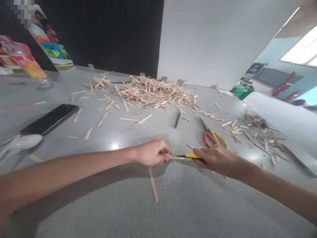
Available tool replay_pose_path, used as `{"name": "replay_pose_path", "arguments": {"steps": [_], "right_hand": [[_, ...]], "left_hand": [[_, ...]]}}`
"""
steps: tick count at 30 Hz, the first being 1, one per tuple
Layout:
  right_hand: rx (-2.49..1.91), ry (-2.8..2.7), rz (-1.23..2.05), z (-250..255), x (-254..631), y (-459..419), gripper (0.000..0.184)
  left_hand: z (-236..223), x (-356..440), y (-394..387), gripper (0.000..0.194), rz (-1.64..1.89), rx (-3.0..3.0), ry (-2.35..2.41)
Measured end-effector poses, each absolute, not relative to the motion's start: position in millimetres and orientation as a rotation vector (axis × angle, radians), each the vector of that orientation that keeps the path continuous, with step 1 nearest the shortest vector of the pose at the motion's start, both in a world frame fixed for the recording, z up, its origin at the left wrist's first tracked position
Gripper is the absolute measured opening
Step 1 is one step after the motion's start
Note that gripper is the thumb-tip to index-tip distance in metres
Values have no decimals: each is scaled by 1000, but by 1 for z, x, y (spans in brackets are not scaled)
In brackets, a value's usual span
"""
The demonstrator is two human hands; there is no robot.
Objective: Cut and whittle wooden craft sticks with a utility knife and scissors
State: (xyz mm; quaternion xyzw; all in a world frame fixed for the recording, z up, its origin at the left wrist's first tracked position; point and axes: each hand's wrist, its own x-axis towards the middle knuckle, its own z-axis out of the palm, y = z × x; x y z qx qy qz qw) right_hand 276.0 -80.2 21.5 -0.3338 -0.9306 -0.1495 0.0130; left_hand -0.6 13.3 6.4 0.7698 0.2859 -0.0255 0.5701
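Observation:
My left hand (152, 152) is closed in a pinch on the end of a small wooden stick (176, 158) held flat just above the grey table (173, 205). My right hand (216, 159) grips a yellow-handled cutter (192, 155) whose tip lies along that stick. The two hands nearly meet at the table's middle. A longer wooden stick (153, 184) lies on the table just below my left hand.
A big heap of wooden sticks (148, 91) lies at the back, with loose ones scattered around. Red and yellow scissors (212, 135), a black pen (177, 119), a phone (49, 119) and a white device (21, 142) lie nearby. Offcuts (260, 134) litter the right side.

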Motion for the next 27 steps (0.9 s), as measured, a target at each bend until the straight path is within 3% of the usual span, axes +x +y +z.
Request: {"name": "replay_pose_path", "arguments": {"steps": [2,7,12,14,17,22,27], "right_hand": [[-1084,-2900,-423,20,275,-81,38],[-1247,-2989,-677,30,263,-92,30],[-1238,-2942,-465,23,268,-86,22],[-1273,-2949,-571,24,262,-91,17],[-1296,-2902,-913,30,246,-107,29],[-1322,-2803,-981,27,250,-117,17],[-1408,-2685,-950,11,263,-122,29]], "left_hand": [[7,-1,13,23,-58,1801,664],[12,-1,12,22,-62,1796,652],[13,-1,11,21,-68,1801,685],[13,-1,11,20,-74,1802,685],[13,-2,12,18,-78,1802,684],[14,0,8,28,-21,1807,722],[11,1,2,31,71,1856,749]]}}
